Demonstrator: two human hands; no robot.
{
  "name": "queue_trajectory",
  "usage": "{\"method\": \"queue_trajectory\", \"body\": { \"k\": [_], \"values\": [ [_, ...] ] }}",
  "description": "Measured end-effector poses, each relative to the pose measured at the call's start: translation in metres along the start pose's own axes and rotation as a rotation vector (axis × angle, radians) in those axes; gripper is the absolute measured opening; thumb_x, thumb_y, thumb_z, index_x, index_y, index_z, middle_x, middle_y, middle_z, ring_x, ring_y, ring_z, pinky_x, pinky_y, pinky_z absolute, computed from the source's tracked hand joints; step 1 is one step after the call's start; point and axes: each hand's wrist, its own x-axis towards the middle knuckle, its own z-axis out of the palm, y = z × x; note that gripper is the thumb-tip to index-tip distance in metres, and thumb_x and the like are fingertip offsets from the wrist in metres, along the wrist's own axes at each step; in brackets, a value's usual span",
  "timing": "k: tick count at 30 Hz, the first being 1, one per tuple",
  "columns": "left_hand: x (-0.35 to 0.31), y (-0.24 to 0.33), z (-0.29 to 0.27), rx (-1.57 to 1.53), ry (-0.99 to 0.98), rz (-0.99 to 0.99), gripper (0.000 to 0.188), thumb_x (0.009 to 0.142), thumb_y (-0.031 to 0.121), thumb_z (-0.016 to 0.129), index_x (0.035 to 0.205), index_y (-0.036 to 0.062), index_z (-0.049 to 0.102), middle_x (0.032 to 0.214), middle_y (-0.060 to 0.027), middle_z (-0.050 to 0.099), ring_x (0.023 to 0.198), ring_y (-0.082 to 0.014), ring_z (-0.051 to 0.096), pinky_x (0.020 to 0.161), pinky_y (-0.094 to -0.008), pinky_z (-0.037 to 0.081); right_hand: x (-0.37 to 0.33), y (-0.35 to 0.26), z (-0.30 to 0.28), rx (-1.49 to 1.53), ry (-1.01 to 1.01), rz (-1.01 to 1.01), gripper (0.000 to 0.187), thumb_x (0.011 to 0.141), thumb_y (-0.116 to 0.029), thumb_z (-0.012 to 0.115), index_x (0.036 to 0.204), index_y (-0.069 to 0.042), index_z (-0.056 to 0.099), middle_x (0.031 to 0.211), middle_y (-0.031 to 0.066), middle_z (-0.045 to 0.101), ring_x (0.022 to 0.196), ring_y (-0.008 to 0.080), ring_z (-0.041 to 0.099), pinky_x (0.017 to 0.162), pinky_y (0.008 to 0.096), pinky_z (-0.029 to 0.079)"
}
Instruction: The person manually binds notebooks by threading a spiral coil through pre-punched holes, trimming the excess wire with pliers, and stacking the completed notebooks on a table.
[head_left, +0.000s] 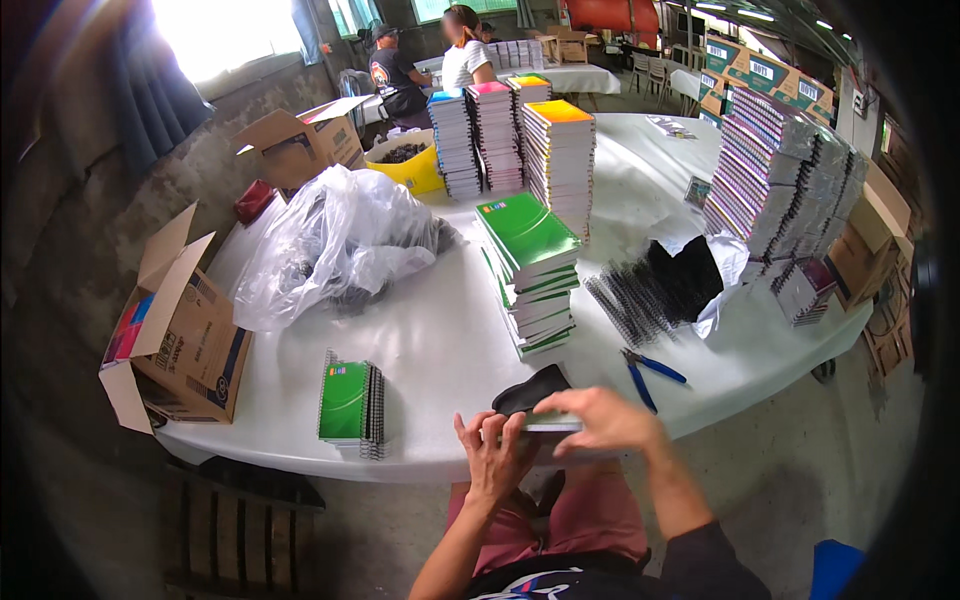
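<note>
At the table's near edge lies a small notebook (pixel 552 423), its pale page edge showing between my hands. A black sheet (pixel 533 388) with a curved outline rises just beyond it. My left hand (pixel 492 458) is closed on the notebook's left side, fingers bent over it. My right hand (pixel 605 420), slightly blurred, reaches over the right end with thumb and fingers apart. Blue-handled pliers (pixel 648 376) lie to the right. Farther off stands an uneven stack of green-covered notebooks (pixel 530 240). Left of my hands sits a small pile of green notebooks with black spiral bindings (pixel 346 400).
Loose black spiral coils (pixel 635 300) lie right of the green stack. Tall notebook stacks (pixel 560 150) stand behind, wrapped ones (pixel 765 180) at the right. A plastic bag (pixel 335 240), open carton (pixel 195 345) and yellow tub (pixel 415 168) occupy the left. Two people sit beyond.
</note>
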Motion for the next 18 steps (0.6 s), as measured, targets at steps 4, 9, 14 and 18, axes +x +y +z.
{"method": "queue_trajectory", "body": {
  "k": [4, 9, 14, 18],
  "values": [
    [0.007, 0.013, -0.005, -0.038, -0.014, 0.112, 0.059, 0.059, 0.030, 0.079, 0.113, 0.0239, 0.058, 0.090, -0.0067, 0.038, 0.092, -0.0280, 0.038, 0.100, -0.0598, 0.026, 0.000, 0.071, -0.054, -0.126, 0.494, 0.277, 0.071, 0.065, -0.044, 0.078, 0.124, -0.013, 0.052, 0.115, 0.0133, 0.058, 0.106, 0.0322, 0.055, 0.089, 0.0389, 0.044],
    [-0.001, -0.002, -0.008, -0.106, -0.003, 0.082, 0.058, 0.054, 0.035, 0.078, 0.108, 0.0217, 0.060, 0.090, -0.0088, 0.037, 0.093, -0.0303, 0.037, 0.099, -0.0606, 0.027, 0.027, 0.117, -0.046, -0.642, 0.519, 0.748, 0.071, 0.070, -0.046, 0.073, 0.127, -0.012, 0.049, 0.125, 0.0115, 0.048, 0.116, 0.0345, 0.045, 0.092, 0.0477, 0.040],
    [0.014, -0.029, -0.035, -0.037, 0.032, 0.014, 0.049, 0.055, 0.036, 0.075, 0.097, 0.0178, 0.058, 0.091, -0.0105, 0.037, 0.094, -0.0316, 0.037, 0.100, -0.0619, 0.024, 0.035, 0.166, -0.071, -0.873, 0.302, 0.753, 0.067, 0.082, -0.011, 0.057, 0.141, -0.012, 0.025, 0.105, 0.0182, 0.060, 0.101, 0.0336, 0.059, 0.082, 0.0462, 0.049],
    [0.003, -0.035, -0.035, 0.068, 0.012, -0.018, 0.052, 0.056, 0.038, 0.072, 0.097, 0.0152, 0.051, 0.107, -0.0122, 0.039, 0.113, -0.0365, 0.031, 0.100, -0.0662, 0.013, 0.036, 0.170, -0.078, -0.853, 0.237, 0.814, 0.074, 0.078, -0.005, 0.057, 0.143, -0.008, 0.022, 0.100, 0.0206, 0.060, 0.089, 0.0351, 0.062, 0.079, 0.0468, 0.050]
  ]
}}
